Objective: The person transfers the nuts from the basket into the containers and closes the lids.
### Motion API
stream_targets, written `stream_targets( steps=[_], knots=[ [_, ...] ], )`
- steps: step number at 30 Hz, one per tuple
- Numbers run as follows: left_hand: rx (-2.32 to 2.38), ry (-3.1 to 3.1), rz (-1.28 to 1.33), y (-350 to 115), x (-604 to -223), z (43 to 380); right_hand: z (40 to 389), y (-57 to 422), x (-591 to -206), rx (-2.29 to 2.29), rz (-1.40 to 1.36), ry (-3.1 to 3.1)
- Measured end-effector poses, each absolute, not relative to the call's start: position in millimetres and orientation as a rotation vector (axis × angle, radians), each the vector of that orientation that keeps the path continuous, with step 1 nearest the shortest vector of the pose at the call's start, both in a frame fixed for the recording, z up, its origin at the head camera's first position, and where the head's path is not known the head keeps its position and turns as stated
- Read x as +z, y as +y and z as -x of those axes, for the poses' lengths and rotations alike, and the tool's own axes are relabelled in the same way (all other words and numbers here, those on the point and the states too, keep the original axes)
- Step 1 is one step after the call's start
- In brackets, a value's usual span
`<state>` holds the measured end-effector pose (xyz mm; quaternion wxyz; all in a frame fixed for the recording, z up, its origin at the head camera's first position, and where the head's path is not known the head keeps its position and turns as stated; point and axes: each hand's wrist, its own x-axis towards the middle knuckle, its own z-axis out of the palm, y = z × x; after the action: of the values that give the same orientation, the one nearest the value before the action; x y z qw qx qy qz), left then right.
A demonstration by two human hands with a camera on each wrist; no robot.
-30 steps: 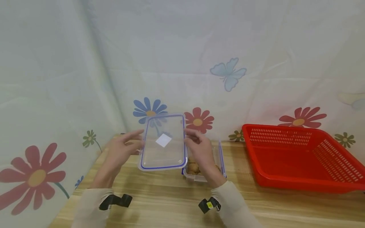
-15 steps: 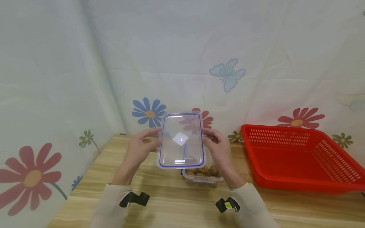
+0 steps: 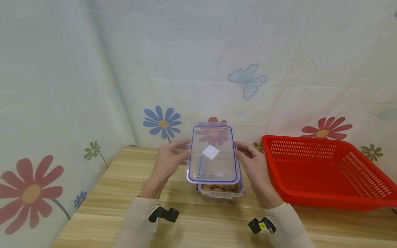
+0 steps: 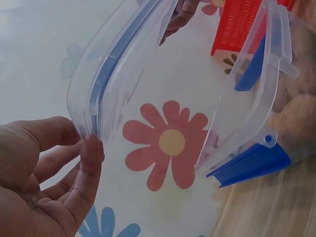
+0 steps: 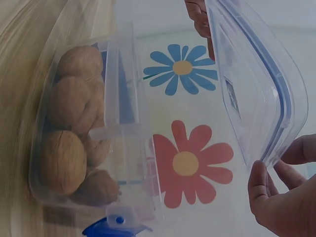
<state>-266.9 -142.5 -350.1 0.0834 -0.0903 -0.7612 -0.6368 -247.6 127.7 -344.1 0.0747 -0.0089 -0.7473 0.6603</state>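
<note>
A clear plastic lid with a blue seal and a white diamond label hangs tilted above a clear food container. My left hand pinches the lid's left edge between thumb and fingers. On the opposite edge, my right hand pinches it the same way. In the right wrist view a gap shows between the lid and the container's rim. Several walnuts lie in the container, seen through its wall. Blue side clips on the container stand folded outward. From the head, the lid covers most of the container's opening.
A red plastic basket with slotted walls stands on the wooden table, right of the container and close to my right forearm. Behind the table hangs a pale curtain printed with flowers and a butterfly.
Both hands have carried the lid to the right, from beside the container to over it. The container and the basket have stayed in place.
</note>
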Motion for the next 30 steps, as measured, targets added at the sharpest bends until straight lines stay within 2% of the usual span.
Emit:
stream_targets(
  steps=[19,30],
  knots=[
    [-2.04,-2.158,0.325,-121,-366,277,246,157,-351,1.912,0.057,-2.351],
    [-1.819,-2.147,0.431,-118,-378,284,248,166,-354,1.865,-0.017,-2.362]
  ],
)
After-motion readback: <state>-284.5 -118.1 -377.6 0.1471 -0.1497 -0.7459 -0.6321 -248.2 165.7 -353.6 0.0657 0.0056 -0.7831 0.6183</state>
